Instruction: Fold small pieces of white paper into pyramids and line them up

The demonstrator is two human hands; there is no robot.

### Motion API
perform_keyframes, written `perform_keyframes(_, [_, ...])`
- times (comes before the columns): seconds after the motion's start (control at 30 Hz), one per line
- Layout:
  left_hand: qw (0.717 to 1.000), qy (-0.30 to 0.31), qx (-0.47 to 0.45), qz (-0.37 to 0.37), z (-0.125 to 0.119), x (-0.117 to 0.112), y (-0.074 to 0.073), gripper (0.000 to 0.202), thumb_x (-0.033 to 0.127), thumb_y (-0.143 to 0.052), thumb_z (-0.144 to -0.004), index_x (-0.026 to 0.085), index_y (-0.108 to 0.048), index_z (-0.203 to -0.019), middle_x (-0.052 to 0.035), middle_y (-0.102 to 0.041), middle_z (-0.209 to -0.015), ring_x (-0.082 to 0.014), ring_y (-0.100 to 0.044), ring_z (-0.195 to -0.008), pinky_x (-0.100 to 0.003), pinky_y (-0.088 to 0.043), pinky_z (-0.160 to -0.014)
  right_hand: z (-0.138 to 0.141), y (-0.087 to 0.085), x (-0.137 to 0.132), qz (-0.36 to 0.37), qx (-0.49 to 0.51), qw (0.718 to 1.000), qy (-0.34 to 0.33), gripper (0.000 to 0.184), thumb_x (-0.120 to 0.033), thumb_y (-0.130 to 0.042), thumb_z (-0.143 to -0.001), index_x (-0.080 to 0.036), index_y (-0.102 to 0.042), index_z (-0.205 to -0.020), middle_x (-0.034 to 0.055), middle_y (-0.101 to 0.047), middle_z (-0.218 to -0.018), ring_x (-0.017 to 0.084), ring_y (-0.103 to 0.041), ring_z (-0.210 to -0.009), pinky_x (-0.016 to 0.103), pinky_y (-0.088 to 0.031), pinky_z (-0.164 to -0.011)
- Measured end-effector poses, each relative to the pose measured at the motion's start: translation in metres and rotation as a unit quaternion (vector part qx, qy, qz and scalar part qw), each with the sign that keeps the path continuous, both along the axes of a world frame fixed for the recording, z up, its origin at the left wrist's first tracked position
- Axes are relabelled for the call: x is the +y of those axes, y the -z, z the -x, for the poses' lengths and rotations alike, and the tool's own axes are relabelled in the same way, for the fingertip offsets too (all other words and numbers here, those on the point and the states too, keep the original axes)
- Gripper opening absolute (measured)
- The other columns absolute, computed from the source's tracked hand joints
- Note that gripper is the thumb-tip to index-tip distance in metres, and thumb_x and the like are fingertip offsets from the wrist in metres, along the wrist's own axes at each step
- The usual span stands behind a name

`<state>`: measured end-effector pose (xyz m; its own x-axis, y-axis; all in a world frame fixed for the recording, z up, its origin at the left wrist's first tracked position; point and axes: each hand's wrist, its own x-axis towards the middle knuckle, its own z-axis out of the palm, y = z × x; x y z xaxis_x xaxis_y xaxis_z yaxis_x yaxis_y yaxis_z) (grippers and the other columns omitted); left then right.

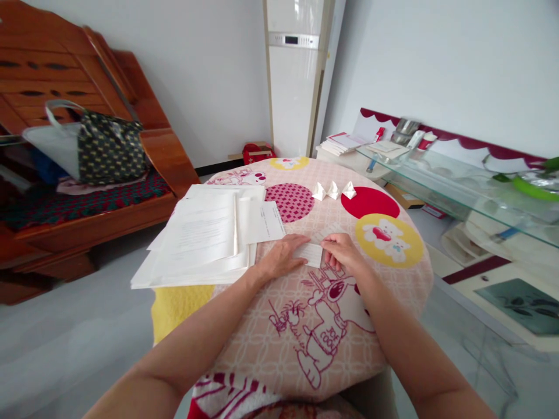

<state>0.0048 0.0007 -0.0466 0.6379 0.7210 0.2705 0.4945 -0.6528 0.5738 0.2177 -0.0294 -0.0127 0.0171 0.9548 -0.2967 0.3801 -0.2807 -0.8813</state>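
Note:
A small folded white paper (311, 254) lies on the cartoon-print cloth of the round table (393, 273). My left hand (283, 256) rests flat on the paper's left part, fingers stretched out. My right hand (343, 250) presses down on its right edge with bent fingers held together. Three small folded white paper shapes (334, 190) stand in a row farther back on the table, well beyond both hands.
A stack of white sheets (205, 238) covers the table's left side. A wooden bench (87, 174) with a patterned bag (107, 148) stands at left. A glass shelf unit (458, 180) with clutter runs along the right. A tall white air conditioner (294, 75) stands at the back.

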Motion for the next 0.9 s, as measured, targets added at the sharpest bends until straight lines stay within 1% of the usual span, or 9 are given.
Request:
perform_keyframes(0.1, [1.0, 0.005, 0.001, -0.005, 0.002, 0.0, 0.004, 0.062, 0.021, -0.075, -0.081, 0.022, -0.054, -0.14, -0.0118, -0.06, -0.142, -0.0262, -0.054, -0.135, -0.048, -0.043, -0.115, -0.003, 0.007, -0.001, -0.028, 0.027, 0.999, -0.001, 0.017, -0.027, -0.057, -0.088, -0.017, -0.059, -0.073, -0.0021, -0.061, -0.049, 0.008, -0.048, -0.033, 0.017, -0.031, -0.029])
perform_keyframes(0.23, [1.0, 0.015, 0.002, -0.015, 0.003, -0.003, 0.0, 0.063, 0.02, -0.076, -0.08, 0.02, -0.054, -0.139, -0.0134, -0.059, -0.141, -0.0267, -0.053, -0.134, -0.049, -0.043, -0.114, -0.007, 0.01, -0.003, -0.042, 0.049, 0.998, -0.01, 0.021, -0.031, -0.058, -0.085, -0.018, -0.059, -0.07, -0.002, -0.06, -0.049, 0.008, -0.048, -0.034, 0.017, -0.032, -0.03])
perform_keyframes(0.43, [0.998, 0.017, -0.042, -0.033, 0.004, -0.008, -0.008, 0.048, 0.012, -0.072, -0.081, 0.021, -0.06, -0.127, -0.0109, -0.062, -0.136, -0.0248, -0.056, -0.131, -0.05, -0.044, -0.113, -0.008, 0.013, -0.003, -0.05, 0.05, 0.997, -0.014, 0.028, -0.037, -0.057, -0.087, -0.019, -0.058, -0.065, -0.0018, -0.059, -0.049, 0.008, -0.047, -0.033, 0.018, -0.032, -0.029])
perform_keyframes(0.57, [0.998, 0.016, -0.051, -0.028, 0.006, -0.012, -0.015, 0.04, 0.011, -0.069, -0.083, 0.022, -0.061, -0.12, -0.0093, -0.062, -0.137, -0.0251, -0.055, -0.131, -0.05, -0.044, -0.113, -0.007, 0.015, -0.002, -0.051, 0.032, 0.998, -0.007, 0.03, -0.039, -0.056, -0.089, -0.019, -0.058, -0.066, -0.0024, -0.058, -0.048, 0.008, -0.047, -0.032, 0.018, -0.032, -0.029])
perform_keyframes(0.67, [0.997, 0.019, -0.063, -0.027, 0.007, -0.015, -0.02, 0.035, 0.011, -0.066, -0.085, 0.023, -0.06, -0.117, -0.0078, -0.062, -0.136, -0.0246, -0.056, -0.13, -0.049, -0.045, -0.113, -0.007, 0.01, -0.003, -0.033, -0.001, 0.999, -0.023, 0.027, -0.037, -0.058, -0.09, -0.019, -0.061, -0.07, -0.0031, -0.057, -0.046, 0.009, -0.046, -0.032, 0.019, -0.032, -0.03])
perform_keyframes(0.73, [0.997, 0.018, -0.069, -0.028, 0.008, -0.016, -0.02, 0.032, 0.012, -0.065, -0.086, 0.023, -0.06, -0.116, -0.0072, -0.065, -0.13, -0.0239, -0.058, -0.125, -0.046, -0.047, -0.11, -0.007, 0.007, -0.004, -0.023, -0.012, 0.999, -0.042, 0.023, -0.035, -0.06, -0.089, -0.019, -0.063, -0.072, -0.0034, -0.056, -0.047, 0.009, -0.047, -0.034, 0.019, -0.033, -0.031])
perform_keyframes(0.8, [0.997, 0.012, -0.073, -0.026, 0.009, -0.017, -0.02, 0.034, 0.011, -0.063, -0.087, 0.022, -0.059, -0.119, -0.0065, -0.067, -0.122, -0.0229, -0.061, -0.119, -0.043, -0.05, -0.106, -0.006, 0.006, -0.005, -0.02, -0.009, 0.998, -0.051, 0.019, -0.035, -0.062, -0.087, -0.019, -0.066, -0.077, -0.0039, -0.055, -0.047, 0.01, -0.047, -0.035, 0.02, -0.033, -0.033])
perform_keyframes(0.87, [0.997, 0.008, -0.073, -0.027, 0.01, -0.018, -0.02, 0.04, 0.01, -0.06, -0.088, 0.023, -0.058, -0.125, -0.0057, -0.068, -0.117, -0.0218, -0.063, -0.113, -0.042, -0.051, -0.104, -0.006, 0.008, -0.005, -0.028, -0.006, 0.999, -0.036, 0.018, -0.035, -0.062, -0.085, -0.018, -0.068, -0.082, -0.0036, -0.056, -0.048, 0.011, -0.048, -0.036, 0.021, -0.034, -0.035])
perform_keyframes(0.9, [0.997, 0.012, -0.071, -0.03, 0.01, -0.018, -0.021, 0.039, 0.01, -0.058, -0.089, 0.023, -0.059, -0.125, -0.0054, -0.069, -0.114, -0.0214, -0.064, -0.111, -0.043, -0.051, -0.104, -0.006, 0.009, -0.005, -0.041, -0.011, 0.999, -0.019, 0.019, -0.036, -0.062, -0.084, -0.018, -0.069, -0.083, -0.0029, -0.057, -0.049, 0.011, -0.048, -0.037, 0.022, -0.035, -0.036])
